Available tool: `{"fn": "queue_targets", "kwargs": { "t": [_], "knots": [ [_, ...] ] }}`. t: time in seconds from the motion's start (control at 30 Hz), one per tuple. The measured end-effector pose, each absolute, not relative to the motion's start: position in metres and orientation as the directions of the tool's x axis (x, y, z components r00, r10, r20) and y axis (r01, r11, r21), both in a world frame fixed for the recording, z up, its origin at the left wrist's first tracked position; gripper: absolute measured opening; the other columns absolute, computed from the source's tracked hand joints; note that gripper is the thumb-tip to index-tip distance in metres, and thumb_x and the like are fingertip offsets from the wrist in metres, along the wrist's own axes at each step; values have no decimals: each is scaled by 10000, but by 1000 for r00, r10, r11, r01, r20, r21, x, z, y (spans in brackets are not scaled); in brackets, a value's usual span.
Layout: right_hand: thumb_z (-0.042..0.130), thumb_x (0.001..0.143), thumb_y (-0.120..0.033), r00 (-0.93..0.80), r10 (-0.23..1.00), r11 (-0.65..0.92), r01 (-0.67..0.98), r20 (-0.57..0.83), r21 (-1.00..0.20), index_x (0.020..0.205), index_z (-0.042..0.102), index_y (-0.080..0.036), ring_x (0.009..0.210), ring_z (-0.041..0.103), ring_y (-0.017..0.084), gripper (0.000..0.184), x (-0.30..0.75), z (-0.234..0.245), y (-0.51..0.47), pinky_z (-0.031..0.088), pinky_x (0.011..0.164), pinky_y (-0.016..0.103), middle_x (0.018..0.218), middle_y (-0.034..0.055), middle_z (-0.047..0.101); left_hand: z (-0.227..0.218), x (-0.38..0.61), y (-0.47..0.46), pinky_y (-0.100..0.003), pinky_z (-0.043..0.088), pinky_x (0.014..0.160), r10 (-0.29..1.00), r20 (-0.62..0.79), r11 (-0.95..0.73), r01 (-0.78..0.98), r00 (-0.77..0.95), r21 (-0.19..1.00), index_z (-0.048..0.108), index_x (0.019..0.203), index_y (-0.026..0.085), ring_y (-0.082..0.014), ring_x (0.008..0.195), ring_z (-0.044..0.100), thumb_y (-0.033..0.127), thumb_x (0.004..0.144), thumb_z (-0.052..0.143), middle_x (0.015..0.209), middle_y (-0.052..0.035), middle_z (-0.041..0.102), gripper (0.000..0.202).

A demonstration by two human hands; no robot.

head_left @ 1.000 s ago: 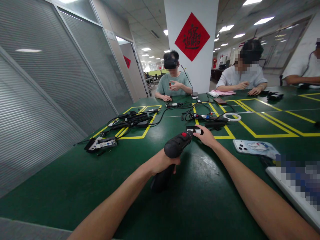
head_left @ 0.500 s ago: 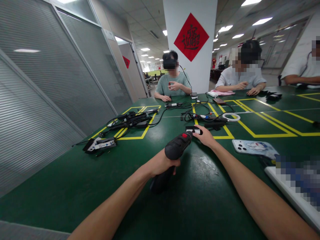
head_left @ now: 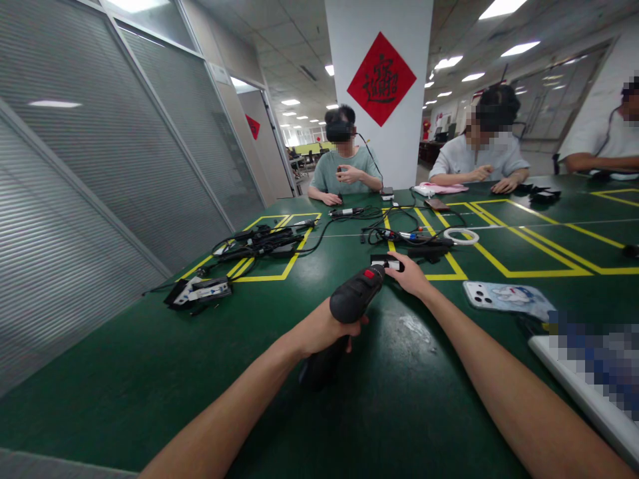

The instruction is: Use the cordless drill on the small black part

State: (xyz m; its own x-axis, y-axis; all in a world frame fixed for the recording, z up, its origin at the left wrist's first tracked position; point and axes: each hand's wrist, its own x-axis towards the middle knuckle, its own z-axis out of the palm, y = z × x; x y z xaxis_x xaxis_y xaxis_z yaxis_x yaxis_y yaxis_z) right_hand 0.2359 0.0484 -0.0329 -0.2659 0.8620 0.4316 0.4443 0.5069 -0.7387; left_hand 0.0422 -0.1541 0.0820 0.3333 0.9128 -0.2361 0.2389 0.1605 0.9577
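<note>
My left hand [head_left: 322, 330] is wrapped round the grip of a black cordless drill [head_left: 355, 294] with a red button on top. The drill points forward and to the right, its front end close to a small black part with a white label [head_left: 385, 264]. My right hand [head_left: 410, 274] holds that part from its right side, against the tabletop. Where the drill's tip meets the part is hidden behind the drill body. The lower end of the drill's handle hangs in shadow above or on the green table [head_left: 399, 399]; I cannot tell which.
Tangled black cables and tools [head_left: 269, 239] lie left, near black-and-white parts [head_left: 200, 293]. More cables and a white ring [head_left: 462, 237] lie beyond my right hand. A phone [head_left: 506, 297] and a white-edged object [head_left: 579, 379] are at right. People [head_left: 344, 163] sit across the table.
Both hands, the drill and the small part stay almost where they were. Fingers of my left hand show slightly further forward under the drill. The view has tilted a little.
</note>
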Motion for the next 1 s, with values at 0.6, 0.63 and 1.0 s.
{"fn": "queue_targets", "kwargs": {
  "t": [0.6,0.63,1.0],
  "knots": [
    [620,740,-346,-276,857,515,451,434,-729,1227,536,-225,1091,536,227,509,236,-32,48,397,944,363,1203,84,563,74,40,-153,-257,446,506,916,-242,173,230,319,958,511,865,151,-114,545,537,140,668,573,779,-15,526,207],
    [621,739,-345,-277,857,515,452,435,-728,1226,536,-224,1093,535,227,509,236,-32,48,397,945,363,1202,85,564,75,40,-153,-258,446,508,915,-250,181,232,316,956,511,863,154,-115,547,537,140,667,573,776,-13,525,206],
    [628,733,-333,-273,856,517,461,440,-721,1230,532,-213,1084,540,228,520,236,-32,48,401,942,366,1181,88,571,74,40,-150,-260,444,509,905,-269,204,219,328,954,499,879,158,-119,551,518,131,652,584,716,8,493,244]
  ]
}}
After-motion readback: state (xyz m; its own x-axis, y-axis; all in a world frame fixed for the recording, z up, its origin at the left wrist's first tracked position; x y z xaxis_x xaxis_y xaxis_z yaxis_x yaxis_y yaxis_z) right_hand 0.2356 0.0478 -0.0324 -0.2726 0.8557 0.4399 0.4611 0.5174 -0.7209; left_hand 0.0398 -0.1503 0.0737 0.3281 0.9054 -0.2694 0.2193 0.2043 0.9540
